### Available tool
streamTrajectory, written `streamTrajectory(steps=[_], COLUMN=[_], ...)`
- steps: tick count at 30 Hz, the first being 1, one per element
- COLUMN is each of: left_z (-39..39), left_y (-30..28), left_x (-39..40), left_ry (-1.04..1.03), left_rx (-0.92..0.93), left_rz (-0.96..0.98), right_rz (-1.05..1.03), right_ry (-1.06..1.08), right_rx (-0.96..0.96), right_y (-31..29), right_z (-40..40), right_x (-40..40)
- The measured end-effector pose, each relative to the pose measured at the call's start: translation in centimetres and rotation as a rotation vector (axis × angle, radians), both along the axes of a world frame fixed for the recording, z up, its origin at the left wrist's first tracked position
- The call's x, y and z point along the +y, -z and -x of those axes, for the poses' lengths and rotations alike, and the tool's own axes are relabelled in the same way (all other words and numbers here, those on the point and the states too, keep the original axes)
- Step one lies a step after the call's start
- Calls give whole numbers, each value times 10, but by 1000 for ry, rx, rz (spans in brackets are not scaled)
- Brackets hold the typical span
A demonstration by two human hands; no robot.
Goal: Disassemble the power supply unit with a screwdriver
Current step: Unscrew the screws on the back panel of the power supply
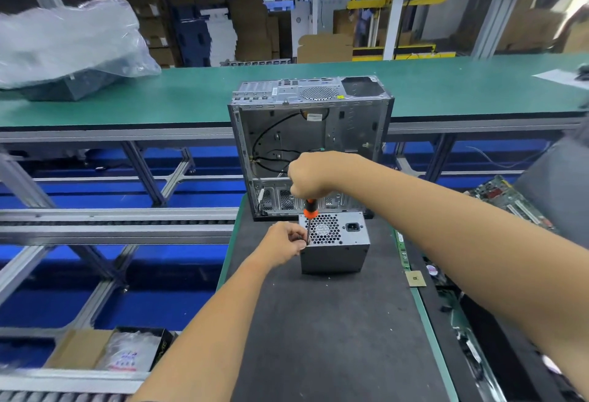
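While gripped, one screwdriver, one supply unit

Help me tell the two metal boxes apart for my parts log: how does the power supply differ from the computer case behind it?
The power supply is the smaller box, closed on every side that shows; the computer case is bigger, with its side open onto loose black cables. The power supply stands nearer, with the left hand on it and the right hand holding a screwdriver at its edge; the case stands untouched. Both are grey metal with vent grilles, on the dark mat.

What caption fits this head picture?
Right hand drives screwdriver into power supply; left hand steadies it.
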State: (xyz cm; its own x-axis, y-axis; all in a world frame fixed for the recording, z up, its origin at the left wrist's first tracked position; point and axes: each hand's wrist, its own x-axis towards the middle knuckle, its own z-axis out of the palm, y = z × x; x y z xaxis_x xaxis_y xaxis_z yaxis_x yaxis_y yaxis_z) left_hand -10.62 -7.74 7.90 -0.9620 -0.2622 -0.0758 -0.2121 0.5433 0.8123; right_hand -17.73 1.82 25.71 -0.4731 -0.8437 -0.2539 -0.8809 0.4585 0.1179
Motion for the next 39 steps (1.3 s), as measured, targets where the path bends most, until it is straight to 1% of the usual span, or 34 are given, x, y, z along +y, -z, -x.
streamTrajectory(steps=[3,5,7,8,10,12,13,15,18,21,23,25,28,30,34,36,39], left_z=[-1,-1,-1,-1,-2,-2,-2,-2,-2,-2,-2,-3,-4,-4,-4,-4,-5], left_y=[0,1,3,3,2,2,2,2,3,4,4,4,4,4,4,3,1], left_x=[0,-1,-1,-1,-1,-1,0,-1,-1,-1,-1,-1,-1,0,-1,-1,-1], left_ry=[3,9,13,13,15,15,15,13,7,-2,-1,0,8,9,-1,11,22], left_rx=[4,4,8,9,11,12,9,6,10,10,11,11,9,10,11,9,4], left_rz=[-17,-26,-32,-32,-30,-22,-17,-13,-23,-24,-28,-15,-2,-11,-26,-6,20], right_rz=[15,61,80,81,85,81,77,67,81,107,124,132,121,121,129,158,162], right_ry=[-134,-174,-172,-152,-72,21,31,-18,-117,-133,-91,-30,-31,-74,-145,-113,24], right_rx=[-13,-119,-220,-233,-201,-117,-89,-104,-215,-299,-282,-200,-133,-165,-309,-272,-183], right_y=[-4,-11,-14,-12,-8,-6,-6,-6,-10,-11,-8,-6,-4,-5,-10,-6,-3], right_z=[0,2,5,6,8,8,9,11,10,8,8,7,9,11,11,12,11], right_x=[-3,0,3,4,4,4,4,3,7,11,10,9,8,9,13,12,10])
